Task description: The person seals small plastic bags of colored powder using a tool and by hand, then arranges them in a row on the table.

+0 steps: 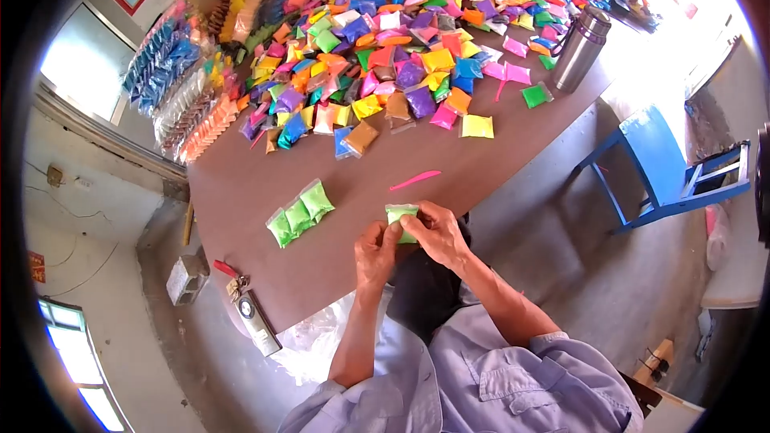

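Observation:
Between my two hands, near the table's front edge, is a small clear packet of light green filling (402, 212). My left hand (375, 255) grips its lower left side with thumb and fingers. My right hand (437, 232) pinches it from the right, the thumb lying across its front. Left of my hands, a joined strip of light green packets (300, 213) lies on the brown table (353, 184). Just beyond my fingers rests a pink plastic knife-like tool (415, 180). What the filling is, I cannot tell.
A large heap of colourful packets (409, 72) covers the table's far side. Strips of packets (210, 124) hang over the left edge. A steel flask (582, 50) stands at right. Keys with a fob (255, 321) lie at the front left edge. A blue chair (654, 156) stands right.

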Tool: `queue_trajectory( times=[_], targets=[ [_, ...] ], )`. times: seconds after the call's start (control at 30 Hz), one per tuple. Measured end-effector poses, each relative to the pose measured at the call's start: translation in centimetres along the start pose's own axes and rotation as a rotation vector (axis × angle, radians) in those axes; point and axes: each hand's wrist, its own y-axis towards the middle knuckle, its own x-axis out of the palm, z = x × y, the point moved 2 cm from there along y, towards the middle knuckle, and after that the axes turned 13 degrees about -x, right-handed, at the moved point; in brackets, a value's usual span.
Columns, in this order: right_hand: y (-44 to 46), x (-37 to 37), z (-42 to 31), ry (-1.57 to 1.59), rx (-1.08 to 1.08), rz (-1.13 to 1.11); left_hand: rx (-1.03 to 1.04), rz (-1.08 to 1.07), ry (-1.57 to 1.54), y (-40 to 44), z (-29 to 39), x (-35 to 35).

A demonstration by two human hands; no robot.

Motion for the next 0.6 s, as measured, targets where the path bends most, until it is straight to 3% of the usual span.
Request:
queue_trajectory(
  times=[0.2,0.27,0.6],
  targets=[
    [0.2,0.0,-0.8,0.021,-0.031,0.014,-0.038,-0.019,0.066,-1.0,1.4,0.0],
    [0.6,-0.2,-2.4,-0.062,-0.031,-0.070,-0.068,0.034,-0.108,-1.0,1.7,0.2],
    [1.9,-0.3,-1.7,-0.119,-0.055,-0.118,-0.021,-0.009,-0.263,1.3,1.2,-0.2]
  ],
)
